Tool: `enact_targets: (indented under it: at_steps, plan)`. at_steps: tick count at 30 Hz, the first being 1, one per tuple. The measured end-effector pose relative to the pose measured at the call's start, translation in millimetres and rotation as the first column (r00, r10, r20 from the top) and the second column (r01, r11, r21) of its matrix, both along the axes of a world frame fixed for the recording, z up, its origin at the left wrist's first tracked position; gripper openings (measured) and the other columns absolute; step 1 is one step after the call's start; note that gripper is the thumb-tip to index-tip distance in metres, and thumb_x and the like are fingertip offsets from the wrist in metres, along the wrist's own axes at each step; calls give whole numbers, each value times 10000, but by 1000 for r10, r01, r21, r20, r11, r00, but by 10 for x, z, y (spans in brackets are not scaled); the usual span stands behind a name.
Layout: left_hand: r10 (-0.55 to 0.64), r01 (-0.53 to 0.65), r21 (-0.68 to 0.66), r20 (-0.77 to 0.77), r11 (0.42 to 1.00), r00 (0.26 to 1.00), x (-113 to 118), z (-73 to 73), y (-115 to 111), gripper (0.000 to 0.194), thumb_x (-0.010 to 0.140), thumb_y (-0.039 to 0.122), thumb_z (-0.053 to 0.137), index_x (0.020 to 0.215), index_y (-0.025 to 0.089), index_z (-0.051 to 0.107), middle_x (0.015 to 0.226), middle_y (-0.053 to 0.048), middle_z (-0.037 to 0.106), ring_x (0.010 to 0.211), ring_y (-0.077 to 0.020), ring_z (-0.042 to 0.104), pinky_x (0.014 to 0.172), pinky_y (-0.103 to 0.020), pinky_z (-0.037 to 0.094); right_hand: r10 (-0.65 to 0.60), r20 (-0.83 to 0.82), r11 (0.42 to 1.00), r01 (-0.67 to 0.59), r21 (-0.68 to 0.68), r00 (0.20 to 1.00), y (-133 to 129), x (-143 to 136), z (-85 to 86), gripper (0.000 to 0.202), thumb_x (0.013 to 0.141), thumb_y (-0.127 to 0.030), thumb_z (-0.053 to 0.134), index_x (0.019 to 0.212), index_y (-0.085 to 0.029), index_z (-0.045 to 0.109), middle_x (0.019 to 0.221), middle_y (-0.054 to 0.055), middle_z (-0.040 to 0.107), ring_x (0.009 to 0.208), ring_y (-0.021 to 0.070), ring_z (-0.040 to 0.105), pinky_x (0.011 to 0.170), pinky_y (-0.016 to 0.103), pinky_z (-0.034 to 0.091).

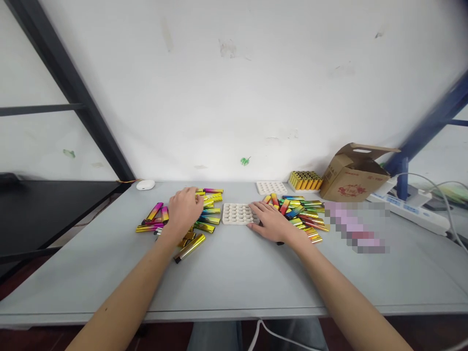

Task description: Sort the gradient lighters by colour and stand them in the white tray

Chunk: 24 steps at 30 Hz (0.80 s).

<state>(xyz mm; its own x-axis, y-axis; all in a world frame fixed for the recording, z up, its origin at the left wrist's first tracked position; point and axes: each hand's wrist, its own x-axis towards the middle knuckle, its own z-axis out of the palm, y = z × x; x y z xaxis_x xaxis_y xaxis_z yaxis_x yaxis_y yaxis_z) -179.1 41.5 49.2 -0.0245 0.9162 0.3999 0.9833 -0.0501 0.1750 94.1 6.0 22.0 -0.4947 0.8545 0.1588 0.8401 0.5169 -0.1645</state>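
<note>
My left hand (pixel 184 210) rests palm-down on a loose pile of shiny metallic tubes (pixel 205 227) in gold, purple, green and blue. Its fingers reach forward over the pile, and the tips are partly hidden. My right hand (pixel 271 222) lies flat with fingers spread, between a second pile of similar tubes (pixel 310 219) and a white tray (pixel 237 214). Its fingertips touch the right edge of that tray, whose rows of round holes hold nothing visible. One gold tube (pixel 190 248) with a dark end lies nearest me, below the left hand.
Behind the right pile are another white holed tray (pixel 271 188) and a tray packed with upright yellow tubes (pixel 306 181). An open cardboard box (pixel 353 178) stands beside them. A power strip (pixel 409 214) with cables lies far right. A small white case (pixel 145 185) sits back left.
</note>
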Motion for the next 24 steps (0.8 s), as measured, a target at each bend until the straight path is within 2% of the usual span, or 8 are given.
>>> enact_targets:
  at_steps: [5,10,17,22,24]
  plan:
    - [133,-132,-161,-5,978,991,-255,3,139,378,881,258,327,1104,156,615,1121,-174,656,1026,-336,614,859,-483,449,2,1,1000,-2,-4,1000,1,0,3,575,911,-465,436,1388,-146,408,1403,145,466,1314,301,395,1095,440,309]
    - [153,-142,-274,18,951,988,-374,-38,193,347,866,239,353,1070,198,631,1086,-163,676,1010,-352,621,847,-508,444,-3,-2,1000,3,-3,1000,3,1,2,579,909,-463,438,1394,-148,401,1407,146,460,1319,302,387,1102,448,295]
    - [117,-113,-225,6,968,993,-516,-146,297,362,798,225,479,1121,245,640,1149,-134,656,1017,-327,620,809,-433,481,-6,-6,1000,6,-14,1000,13,8,-15,587,913,-480,427,1399,-152,396,1414,147,457,1324,310,381,1092,457,305]
    - [101,-94,-194,28,976,994,-509,-101,286,384,775,207,515,1141,240,629,1145,-123,653,1051,-333,604,855,-460,469,-12,-2,1000,12,-21,1000,6,6,-1,590,911,-478,434,1403,-153,395,1420,147,451,1333,309,374,1096,458,302]
    - [79,-68,-139,72,988,994,-481,-65,273,390,791,214,509,1167,232,611,1135,-119,651,1068,-323,594,883,-464,463,-10,-3,1000,10,-26,1000,7,5,1,594,911,-479,434,1406,-154,391,1423,147,449,1342,308,366,1099,460,300]
